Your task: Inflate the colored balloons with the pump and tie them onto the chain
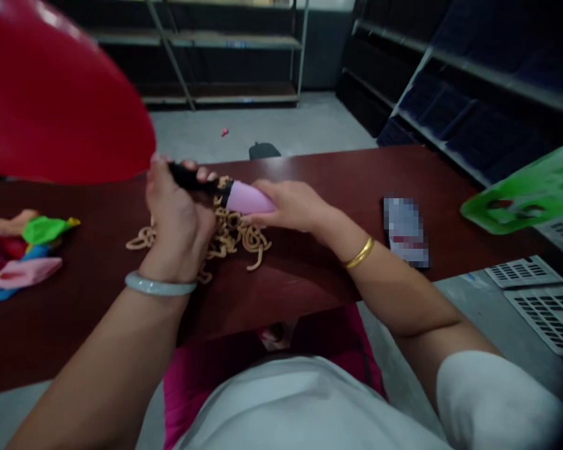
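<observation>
A big red balloon (65, 106), blown up, fills the upper left, its neck end at the fingers of my left hand (176, 209). That hand is closed around the black end of a hand balloon pump (251, 198); the balloon's mouth is hidden by the fingers. My right hand (293, 203) grips the lilac end of the pump from the right. Below the pump, a loose heap of tan, curly rubber-like bands (256, 240) lies on the dark red table (281, 294). Limp balloons (28, 253) in several colours lie to the left of my left hand.
A blurred-out flat object (406, 231) rests on the table's right side. Beyond the right edge are a green plastic bag (530, 187) and white slatted crates (544, 300). Metal shelving (234, 40) stands behind. A small pink piece (224, 132) lies on the floor.
</observation>
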### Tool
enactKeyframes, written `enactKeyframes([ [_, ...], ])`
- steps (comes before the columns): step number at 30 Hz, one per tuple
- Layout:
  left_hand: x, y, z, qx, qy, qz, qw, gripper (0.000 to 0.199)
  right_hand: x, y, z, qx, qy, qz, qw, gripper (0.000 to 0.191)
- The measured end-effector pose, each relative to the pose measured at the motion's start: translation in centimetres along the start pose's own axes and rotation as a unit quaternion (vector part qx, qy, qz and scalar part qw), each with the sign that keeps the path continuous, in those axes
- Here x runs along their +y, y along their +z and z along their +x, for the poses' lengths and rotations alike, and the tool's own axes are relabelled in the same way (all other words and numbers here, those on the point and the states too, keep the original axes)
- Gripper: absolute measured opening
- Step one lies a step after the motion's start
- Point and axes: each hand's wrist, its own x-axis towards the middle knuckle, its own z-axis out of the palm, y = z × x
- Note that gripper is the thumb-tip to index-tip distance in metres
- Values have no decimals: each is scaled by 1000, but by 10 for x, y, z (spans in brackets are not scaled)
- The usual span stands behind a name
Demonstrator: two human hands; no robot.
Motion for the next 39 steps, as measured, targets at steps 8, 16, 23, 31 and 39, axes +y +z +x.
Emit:
enactKeyframes([
  [8,-11,5,-10,-32,16,31,999,18,1,6,1,24,-4,-3,1000,65],
  [16,7,-4,10,11,11,50,999,21,3,3,4,-5,-5,35,999,62],
  [23,47,-35,45,97,51,-5,994,20,12,-22,-1,-75,17,92,993,48],
  [31,28,-30,38,86,26,-82,993,15,27,-43,-8,-146,59,186,970,41],
  [39,-9,-6,1,58,-34,-98,993,23,12,-27,-4,-86,50,105,989,49],
])
